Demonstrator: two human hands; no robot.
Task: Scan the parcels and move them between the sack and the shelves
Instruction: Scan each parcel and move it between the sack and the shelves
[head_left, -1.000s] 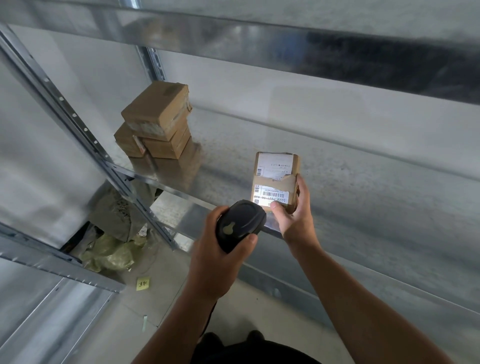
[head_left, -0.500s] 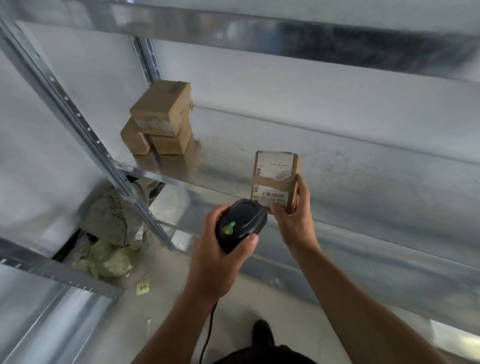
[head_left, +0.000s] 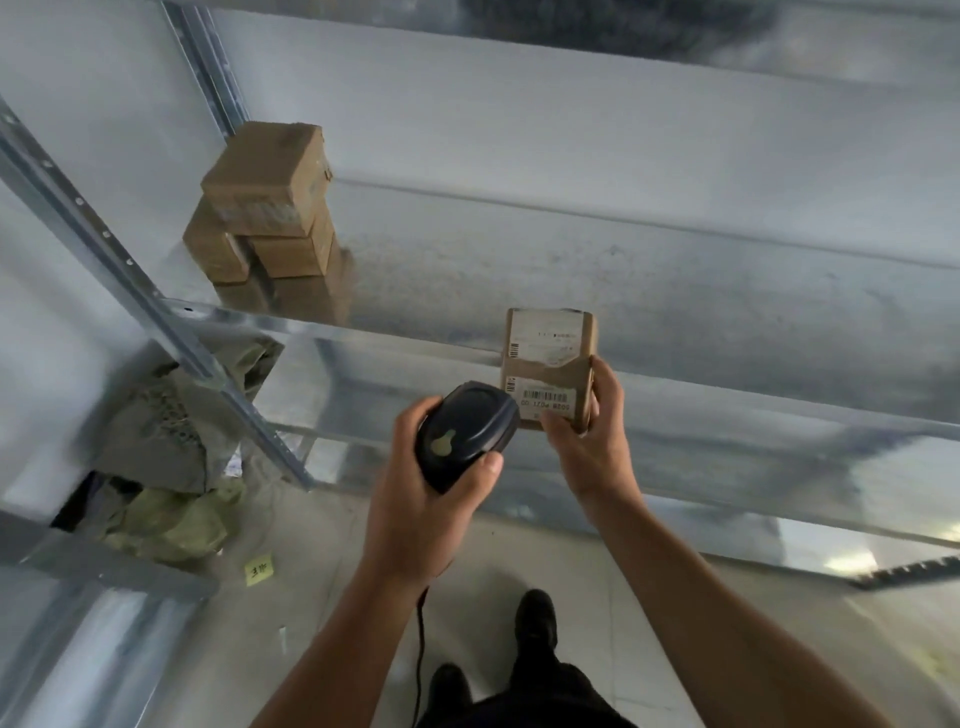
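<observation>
My right hand (head_left: 587, 447) grips a small brown cardboard parcel (head_left: 548, 358) by its lower end, its white barcode label facing me, just above the front edge of the metal shelf (head_left: 675, 291). My left hand (head_left: 415, 499) grips a black handheld scanner (head_left: 462, 434), whose nose sits right beside the parcel's barcode. A cable hangs down from the scanner. Three brown parcels (head_left: 265, 208) are stacked at the shelf's back left. A greenish sack (head_left: 171, 519) lies crumpled on the floor under the shelf at the left.
A slanted metal upright (head_left: 156, 312) crosses the left side. Another shelf (head_left: 571, 31) runs overhead. A yellow sticky note (head_left: 260, 571) lies on the pale floor near my black shoes (head_left: 535, 613). A lower shelf edge (head_left: 104, 571) juts in at the bottom left.
The view has shifted to the right and the stacked parcels now sit further left. The scanner's green light, lit half a second ago, is off. Both hands keep their hold.
</observation>
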